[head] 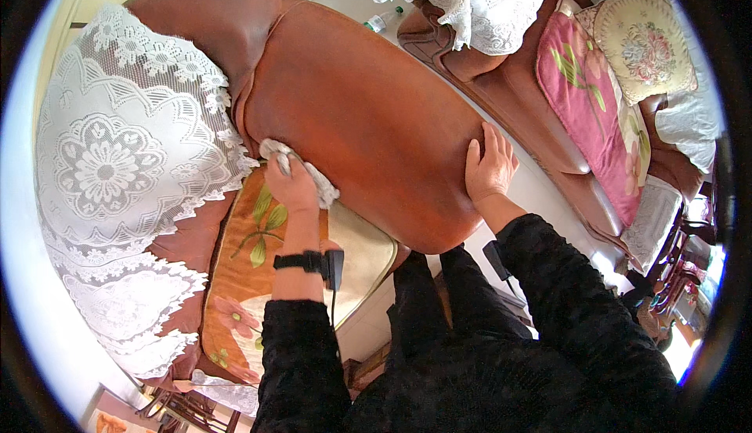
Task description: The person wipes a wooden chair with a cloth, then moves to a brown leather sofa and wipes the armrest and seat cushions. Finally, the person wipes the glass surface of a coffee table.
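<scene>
A brown leather sofa armrest point(364, 116) stretches across the middle of the view before me. My left hand point(291, 183) grips a greyish-white cloth point(323, 183), pressed against the armrest's lower left side near the seat. My right hand point(492, 160) lies with its fingers apart on the armrest's right end and holds nothing. Under my left forearm is an orange floral seat cushion point(249, 257) with a cream part. White lace covers point(106, 169) drape the sofa back at the left.
A second brown leather sofa point(499, 104) stands at the right, bearing a pink floral cushion point(587, 104) and a round cream cushion point(637, 45). White lace point(499, 4) hangs over its near arm. A plastic bottle point(376, 23) lies on the floor beyond the armrest.
</scene>
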Motion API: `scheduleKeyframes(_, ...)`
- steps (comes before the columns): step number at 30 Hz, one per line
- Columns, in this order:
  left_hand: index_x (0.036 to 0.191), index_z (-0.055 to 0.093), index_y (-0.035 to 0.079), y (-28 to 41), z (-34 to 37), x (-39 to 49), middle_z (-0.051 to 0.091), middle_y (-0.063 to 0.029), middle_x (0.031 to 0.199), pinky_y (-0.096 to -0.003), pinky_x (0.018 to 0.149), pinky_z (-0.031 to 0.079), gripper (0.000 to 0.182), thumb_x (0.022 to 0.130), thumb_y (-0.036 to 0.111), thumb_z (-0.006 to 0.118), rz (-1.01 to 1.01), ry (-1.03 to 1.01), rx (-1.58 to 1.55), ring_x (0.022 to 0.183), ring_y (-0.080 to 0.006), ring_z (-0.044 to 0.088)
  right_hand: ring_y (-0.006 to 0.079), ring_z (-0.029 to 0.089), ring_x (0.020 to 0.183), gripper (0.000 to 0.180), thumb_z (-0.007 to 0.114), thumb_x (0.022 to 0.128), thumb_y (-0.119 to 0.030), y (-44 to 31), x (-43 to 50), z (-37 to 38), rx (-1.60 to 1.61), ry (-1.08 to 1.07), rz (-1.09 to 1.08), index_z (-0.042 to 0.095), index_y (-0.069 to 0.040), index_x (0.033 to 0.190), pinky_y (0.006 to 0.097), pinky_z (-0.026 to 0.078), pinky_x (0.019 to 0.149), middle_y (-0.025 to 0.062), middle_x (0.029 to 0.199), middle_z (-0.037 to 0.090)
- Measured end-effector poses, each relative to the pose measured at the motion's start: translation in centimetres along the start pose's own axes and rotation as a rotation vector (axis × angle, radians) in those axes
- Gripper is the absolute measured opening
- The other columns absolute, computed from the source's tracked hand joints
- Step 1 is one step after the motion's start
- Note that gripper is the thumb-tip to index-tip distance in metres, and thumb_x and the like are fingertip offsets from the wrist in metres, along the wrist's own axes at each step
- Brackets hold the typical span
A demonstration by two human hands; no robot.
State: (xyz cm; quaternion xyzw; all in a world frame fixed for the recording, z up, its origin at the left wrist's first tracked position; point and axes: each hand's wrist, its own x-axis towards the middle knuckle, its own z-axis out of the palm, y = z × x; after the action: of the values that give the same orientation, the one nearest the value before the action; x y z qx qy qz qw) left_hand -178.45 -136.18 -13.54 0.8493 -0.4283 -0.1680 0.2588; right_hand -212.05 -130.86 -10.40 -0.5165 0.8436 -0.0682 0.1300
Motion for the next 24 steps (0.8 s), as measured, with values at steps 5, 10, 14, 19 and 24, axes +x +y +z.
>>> scheduleKeyframes(5, 0.129, 0.055, -0.008, 0.4, -0.8, 7.6, 0.061, -0.027, 0.125, -0.0469, 0.096, 0.048, 0.045, 0.091, 0.017, 0.057, -0.536, -0.021, -0.348, 0.111, -0.0421, 0.061, 0.0271, 0.041, 0.138, 0.048, 0.051, 0.096, -0.035, 0.1, 0.0, 0.1, -0.001, -0.005, -0.014, 0.052, -0.011, 0.138, 0.0469, 0.026, 0.115, 0.0073, 0.145, 0.05)
scheduleKeyframes(10, 0.133, 0.054, -0.002, 6.6, 0.1, 5.8, 0.062, -0.0261, 0.125, -0.0449, 0.094, 0.05, 0.046, 0.09, 0.014, 0.058, -0.164, 0.119, -0.039, 0.111, -0.0404, 0.063, 0.0286, 0.042, 0.136, 0.047, 0.05, 0.097, -0.034, 0.0, 0.1, 0.0, 0.01, 0.015, -0.038, 0.052, -0.011, 0.138, 0.0478, 0.028, 0.113, 0.0082, 0.144, 0.051)
scheduleKeyframes(14, 0.13, 0.061, 0.002, 7.4, -0.5, 5.0, 0.059, -0.0251, 0.132, -0.0447, 0.1, 0.046, 0.043, 0.091, 0.022, 0.063, -0.046, -0.052, 0.103, 0.123, -0.0379, 0.057, 0.0285, 0.042, 0.136, 0.047, 0.05, 0.098, -0.035, -0.2, -0.1, 0.1, -0.006, 0.025, -0.02, 0.051, -0.012, 0.138, 0.0478, 0.027, 0.113, 0.0084, 0.143, 0.052)
scheduleKeyframes(19, 0.121, 0.063, 0.0, 4.6, -1.1, 6.9, 0.065, -0.0248, 0.117, -0.0474, 0.092, 0.05, 0.034, 0.09, 0.014, 0.061, -0.21, 0.135, 0.0, 0.105, -0.0415, 0.064, 0.0286, 0.042, 0.137, 0.047, 0.049, 0.098, -0.035, 0.2, 0.1, 0.2, 0.009, 0.021, -0.038, 0.051, -0.012, 0.139, 0.0475, 0.027, 0.114, 0.0079, 0.144, 0.051)
scheduleKeyframes(24, 0.117, 0.064, 0.0, 5.4, -0.7, 1.7, 0.063, -0.0245, 0.108, -0.0463, 0.091, 0.049, 0.037, 0.084, 0.016, 0.066, 0.082, 0.061, 0.056, 0.104, -0.0428, 0.06, 0.0287, 0.042, 0.137, 0.048, 0.048, 0.097, -0.035, -0.1, -0.1, 0.0, 0.014, -0.003, -0.016, 0.051, -0.012, 0.139, 0.0462, 0.026, 0.115, 0.008, 0.145, 0.05)
